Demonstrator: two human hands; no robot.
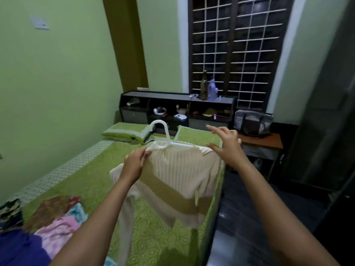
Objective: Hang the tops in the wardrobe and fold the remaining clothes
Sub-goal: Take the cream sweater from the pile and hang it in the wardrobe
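A cream ribbed top (178,169) is held up on a white hanger (163,139) over the right edge of the bed (80,175). The left shoulder is pinched by the left hand (134,162). The right hand (226,143) is spread at the hanger's other end. Both shoulders should be pulled even, so the top does not slip. More clothes (55,214) are piled at the near left corner.

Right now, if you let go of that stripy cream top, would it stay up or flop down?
Probably flop. The cream ribbed top already sags in loose folds under the white plastic hanger, so it looks soft. Its sleeve dangles toward the green bedspread. It seems light: the left hand just pinches it.
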